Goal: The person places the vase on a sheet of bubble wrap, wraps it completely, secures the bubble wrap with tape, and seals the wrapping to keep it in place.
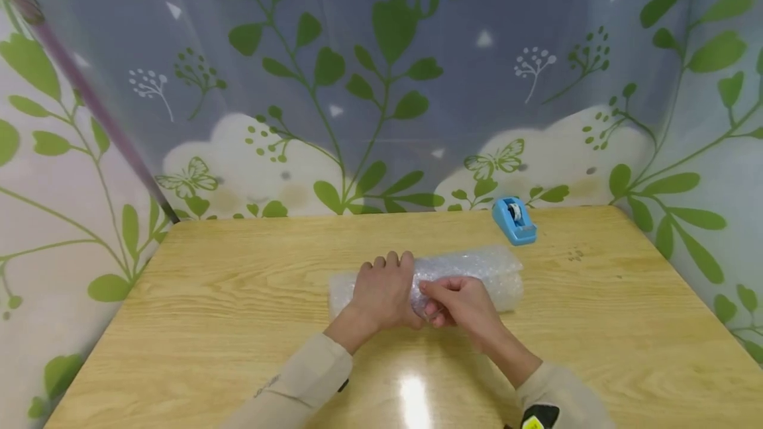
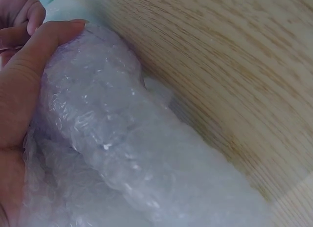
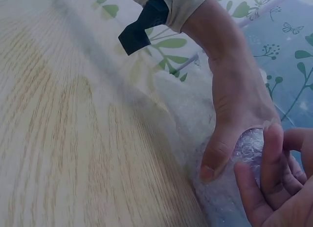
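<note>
A roll of clear bubble wrap (image 1: 491, 273) lies crosswise on the wooden table, bundled around something whose kind is hidden. My left hand (image 1: 384, 290) grips the roll left of its middle, knuckles on top and thumb along the near side. Just right of it, my right hand (image 1: 467, 310) has thumb and forefinger pinched together at the wrap's surface, its other fingers curled below. A small clear scrap, like tape (image 3: 268, 124), shows at those fingertips in the right wrist view. In the left wrist view, a whitish flap (image 2: 159, 90) sticks out from the roll's side.
A blue tape dispenser (image 1: 515, 222) with a tape roll stands at the table's back right, beyond the wrap. Leaf-patterned curtains (image 1: 369, 85) hang behind and on both sides of the wooden table (image 1: 238, 270).
</note>
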Action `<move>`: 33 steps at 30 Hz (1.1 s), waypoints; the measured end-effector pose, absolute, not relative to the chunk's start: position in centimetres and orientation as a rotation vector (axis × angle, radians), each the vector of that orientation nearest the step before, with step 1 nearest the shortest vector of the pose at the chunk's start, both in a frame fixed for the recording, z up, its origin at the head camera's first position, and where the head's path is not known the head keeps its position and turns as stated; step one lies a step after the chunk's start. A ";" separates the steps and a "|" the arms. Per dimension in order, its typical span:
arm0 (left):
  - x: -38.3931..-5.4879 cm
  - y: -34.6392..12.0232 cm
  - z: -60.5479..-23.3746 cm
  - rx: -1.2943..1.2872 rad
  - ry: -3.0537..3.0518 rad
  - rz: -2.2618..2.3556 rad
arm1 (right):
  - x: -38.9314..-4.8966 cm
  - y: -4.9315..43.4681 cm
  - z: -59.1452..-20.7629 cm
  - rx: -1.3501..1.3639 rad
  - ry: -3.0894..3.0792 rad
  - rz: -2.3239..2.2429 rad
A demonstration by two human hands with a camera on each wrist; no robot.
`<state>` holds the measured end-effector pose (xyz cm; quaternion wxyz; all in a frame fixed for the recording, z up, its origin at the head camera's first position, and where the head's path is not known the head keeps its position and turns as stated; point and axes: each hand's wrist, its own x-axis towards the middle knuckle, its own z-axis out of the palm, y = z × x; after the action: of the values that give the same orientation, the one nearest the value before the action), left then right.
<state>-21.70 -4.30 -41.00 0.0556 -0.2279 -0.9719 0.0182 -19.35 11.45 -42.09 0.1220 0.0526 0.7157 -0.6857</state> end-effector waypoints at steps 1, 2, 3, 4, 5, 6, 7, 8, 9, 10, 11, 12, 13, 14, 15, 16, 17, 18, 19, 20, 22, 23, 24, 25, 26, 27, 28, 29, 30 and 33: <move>-21.7 -4.3 -41.0 -0.693 -2.939 0.058 | -19.3 11.5 -42.0 0.151 2.094 -1.985; -21.6 -4.3 -41.0 -0.693 -2.930 0.060 | -19.3 11.6 -41.9 0.147 2.104 -1.965; -21.6 -4.2 -41.0 -0.692 -2.922 0.065 | -19.3 11.7 -41.9 0.144 2.111 -1.943; -21.6 -4.2 -41.0 -0.690 -2.918 0.067 | -19.4 11.8 -41.8 0.139 2.126 -1.915; -21.6 -4.3 -41.0 -0.688 -2.917 0.068 | -19.4 11.8 -41.6 0.133 2.137 -1.888; -21.6 -4.3 -40.9 -0.685 -2.917 0.069 | -19.5 11.9 -41.5 0.124 2.151 -1.863; -21.6 -4.3 -41.0 -0.682 -2.919 0.072 | -19.6 11.9 -41.4 0.106 2.163 -1.837; -21.6 -4.2 -40.9 -0.677 -2.921 0.075 | -19.7 12.0 -41.2 0.092 2.180 -1.806; -21.6 -4.2 -41.0 -0.672 -2.922 0.081 | -19.8 12.1 -41.1 0.078 2.190 -1.783; -21.6 -4.2 -41.0 -0.666 -2.925 0.081 | -19.9 12.2 -41.0 0.063 2.204 -1.756; -21.6 -4.2 -41.0 -0.659 -2.929 0.080 | -20.0 12.3 -40.9 0.047 2.210 -1.736; -21.6 -4.2 -41.0 -0.654 -2.932 0.081 | -20.1 12.4 -40.8 0.035 2.215 -1.719; -21.6 -4.2 -41.0 -0.649 -2.935 0.081 | -20.1 12.4 -40.8 0.022 2.218 -1.701; -21.6 -4.1 -41.0 -0.645 -2.935 0.080 | -20.2 12.5 -40.7 0.014 2.224 -1.686; -21.6 -4.1 -41.0 -0.648 -2.933 0.078 | -20.2 12.6 -40.6 0.004 2.230 -1.675; -21.6 -4.1 -41.0 -0.652 -2.930 0.074 | -20.2 12.7 -40.6 -0.006 2.240 -1.663; -21.5 -4.0 -41.0 -0.655 -2.926 0.074 | -20.1 12.7 -40.5 -0.015 2.248 -1.656; -21.5 -4.0 -41.0 -0.660 -2.918 0.078 | -20.1 12.8 -40.4 -0.022 2.258 -1.648; -21.5 -4.0 -40.9 -0.660 -2.911 0.080 | -20.1 12.8 -40.3 -0.033 2.269 -1.641; -21.5 -4.0 -40.9 -0.660 -2.903 0.082 | -20.1 12.8 -40.3 -0.041 2.280 -1.631; -21.5 -3.9 -40.9 -0.655 -2.893 0.083 | -20.1 12.7 -40.0 -0.043 2.290 -1.611; -21.6 -3.9 -40.9 -0.652 -2.888 0.084 | -20.2 12.7 -39.9 -0.039 2.294 -1.598; -21.6 -3.9 -40.9 -0.651 -2.882 0.084 | -20.2 12.7 -39.8 -0.033 2.294 -1.584; -21.6 -3.9 -41.0 -0.650 -2.876 0.082 | -20.2 12.7 -39.6 -0.029 2.295 -1.567; -21.6 -3.9 -41.0 -0.651 -2.870 0.084 | -20.2 12.7 -39.5 -0.019 2.290 -1.550; -21.5 -3.9 -41.0 -0.656 -2.864 0.087 | -20.3 12.8 -39.3 -0.014 2.282 -1.536; -21.5 -3.9 -41.1 -0.660 -2.857 0.091 | -20.3 12.8 -39.2 -0.014 2.269 -1.525; -21.5 -3.9 -41.1 -0.662 -2.854 0.093 | -20.3 13.0 -39.1 -0.017 2.252 -1.518; -21.4 -3.9 -41.1 -0.662 -2.853 0.098 | -20.3 13.1 -39.1 -0.026 2.231 -1.517; -21.4 -4.0 -41.1 -0.657 -2.862 0.099 | -20.3 13.6 -39.1 -0.060 2.147 -1.557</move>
<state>-21.38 -3.98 -41.06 0.1016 -0.2226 -0.9690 0.0335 -20.34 13.58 -39.15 0.2420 -0.0220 0.7851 -0.5697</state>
